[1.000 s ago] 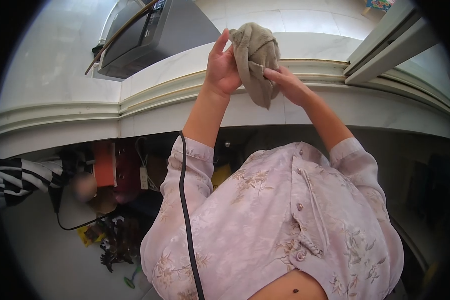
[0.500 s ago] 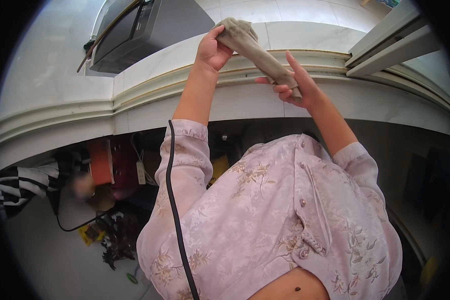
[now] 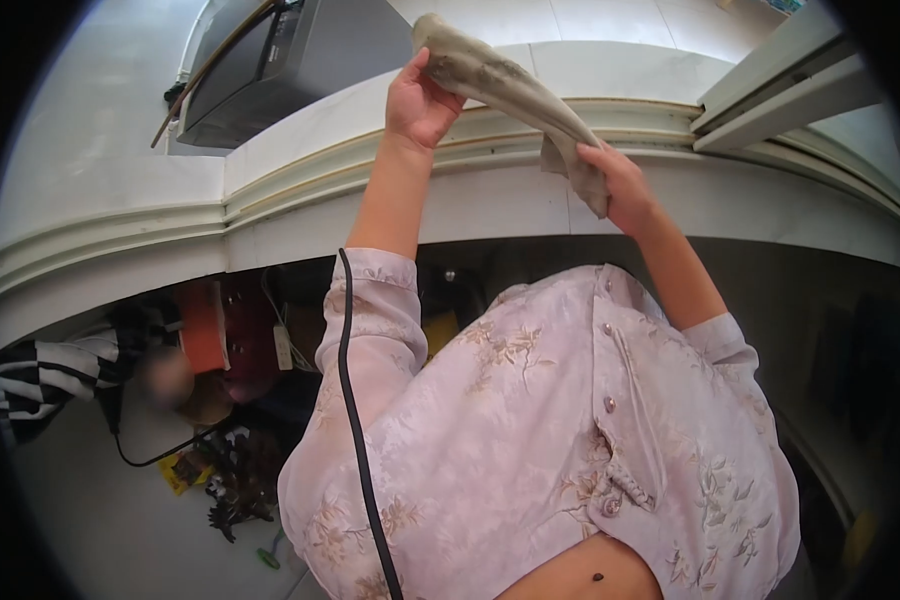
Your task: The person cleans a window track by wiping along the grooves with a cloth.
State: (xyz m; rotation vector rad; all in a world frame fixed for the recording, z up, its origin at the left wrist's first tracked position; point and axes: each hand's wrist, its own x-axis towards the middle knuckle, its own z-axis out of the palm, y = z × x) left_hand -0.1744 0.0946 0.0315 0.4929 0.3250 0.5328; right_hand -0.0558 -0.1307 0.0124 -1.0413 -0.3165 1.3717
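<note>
A greyish-beige cloth (image 3: 510, 85) is stretched slantwise between my two hands, above the window-track ledge. At its upper left end, my left hand (image 3: 422, 105) is closed on the cloth, with dark smudges showing on the fabric beside the fingers. My right hand (image 3: 620, 185) pinches the lower right end, thumb on top; its other fingers are partly hidden. A loose corner of the cloth hangs down just left of the right hand.
Beneath the hands runs a white sill with sliding-window tracks (image 3: 320, 178). A grey appliance (image 3: 300, 75) stands at the upper left, and a window frame (image 3: 780, 90) juts in at the upper right. Below the ledge are an orange box (image 3: 203, 325), a power strip (image 3: 283, 347) and a black cord (image 3: 355, 420).
The cloth has gone from bunched to more stretched out, its left end rising a little. My right hand has turned from spread fingers to a closed grip on the cloth's end.
</note>
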